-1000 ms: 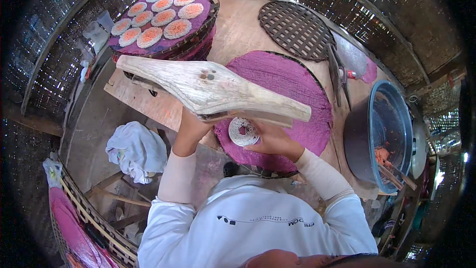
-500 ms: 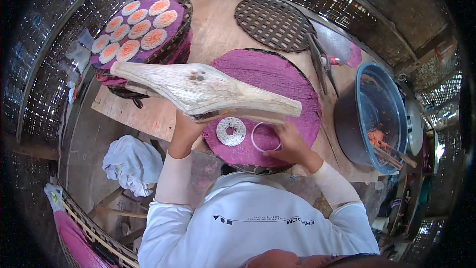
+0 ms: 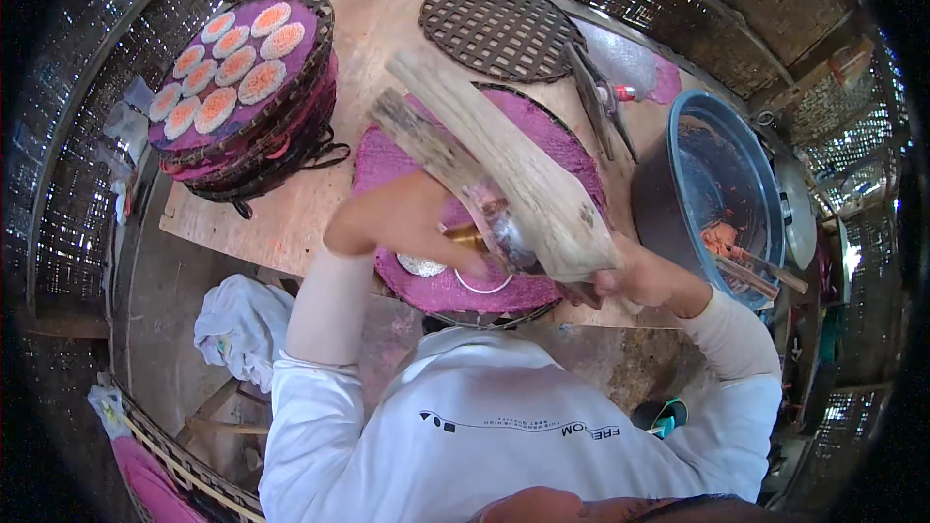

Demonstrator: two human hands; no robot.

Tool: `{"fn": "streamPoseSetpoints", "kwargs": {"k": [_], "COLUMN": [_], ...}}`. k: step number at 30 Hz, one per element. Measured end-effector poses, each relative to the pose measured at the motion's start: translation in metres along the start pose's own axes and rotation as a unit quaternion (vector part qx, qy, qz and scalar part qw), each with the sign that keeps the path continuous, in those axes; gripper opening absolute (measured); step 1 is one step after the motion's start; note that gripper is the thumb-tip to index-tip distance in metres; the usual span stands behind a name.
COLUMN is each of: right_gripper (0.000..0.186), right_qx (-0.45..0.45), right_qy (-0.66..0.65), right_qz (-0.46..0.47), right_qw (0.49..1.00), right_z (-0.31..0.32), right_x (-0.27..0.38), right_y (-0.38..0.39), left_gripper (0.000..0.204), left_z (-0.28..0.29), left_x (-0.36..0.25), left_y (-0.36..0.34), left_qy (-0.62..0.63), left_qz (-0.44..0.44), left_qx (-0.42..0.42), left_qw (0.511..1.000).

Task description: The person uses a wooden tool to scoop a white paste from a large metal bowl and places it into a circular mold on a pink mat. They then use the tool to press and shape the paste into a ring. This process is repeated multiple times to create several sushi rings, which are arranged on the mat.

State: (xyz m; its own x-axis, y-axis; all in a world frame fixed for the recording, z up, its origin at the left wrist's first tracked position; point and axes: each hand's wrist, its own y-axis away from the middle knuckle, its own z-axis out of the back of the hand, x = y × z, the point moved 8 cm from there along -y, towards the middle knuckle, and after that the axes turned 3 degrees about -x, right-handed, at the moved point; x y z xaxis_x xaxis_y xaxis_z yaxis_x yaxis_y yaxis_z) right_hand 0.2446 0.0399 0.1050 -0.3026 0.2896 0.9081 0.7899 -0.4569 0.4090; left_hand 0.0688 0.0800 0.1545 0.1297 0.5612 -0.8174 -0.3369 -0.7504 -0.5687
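Note:
My right hand is closed round the near right end of a two-part wooden press, which hangs slanted over a tray. Between its two wooden parts, a shiny metal cylinder shows. My left hand is at the press's left side, its blurred fingers around or beside a brass-coloured piece; whether they grip it is unclear. Below, a white lacy disc and a thin white ring lie on the purple cloth covering the round tray, partly hidden by my left hand.
Stacked trays at the left carry several white discs with orange centres. A bare woven tray lies at the back. On the right, a blue tub holds orange paste and wooden sticks. White cloth hangs below left.
The press has turned from nearly level to a steep slant. My right hand has left the ring and taken the press's right end; my left hand has moved from beneath it to its side.

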Motion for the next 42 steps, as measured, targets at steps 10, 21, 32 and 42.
{"fn": "streamPoseSetpoints", "kwargs": {"k": [10, 21, 32, 42], "right_gripper": [0.063, 0.066, 0.076, 0.077], "right_qx": [-0.018, -0.105, -0.143, -0.201], "right_qy": [0.136, 0.292, 0.313, 0.381], "right_qz": [-0.205, -0.170, -0.212, -0.174], "right_qw": [0.969, 0.935, 0.915, 0.886], "right_z": [0.034, 0.030, 0.050, 0.050], "right_x": [-0.061, -0.055, -0.044, -0.032], "right_y": [-0.020, -0.043, -0.023, -0.038], "left_gripper": [0.036, 0.034, 0.033, 0.038], "left_z": [0.022, 0.041, 0.015, 0.043], "left_x": [0.068, 0.097, 0.132, 0.119], "left_y": [0.026, 0.060, 0.066, 0.049], "left_qy": [0.637, 0.607, 0.596, 0.610], "left_qz": [-0.032, 0.025, 0.112, 0.052], "left_qx": [-0.123, -0.278, -0.354, -0.316], "left_qw": [0.761, 0.744, 0.712, 0.724]}}
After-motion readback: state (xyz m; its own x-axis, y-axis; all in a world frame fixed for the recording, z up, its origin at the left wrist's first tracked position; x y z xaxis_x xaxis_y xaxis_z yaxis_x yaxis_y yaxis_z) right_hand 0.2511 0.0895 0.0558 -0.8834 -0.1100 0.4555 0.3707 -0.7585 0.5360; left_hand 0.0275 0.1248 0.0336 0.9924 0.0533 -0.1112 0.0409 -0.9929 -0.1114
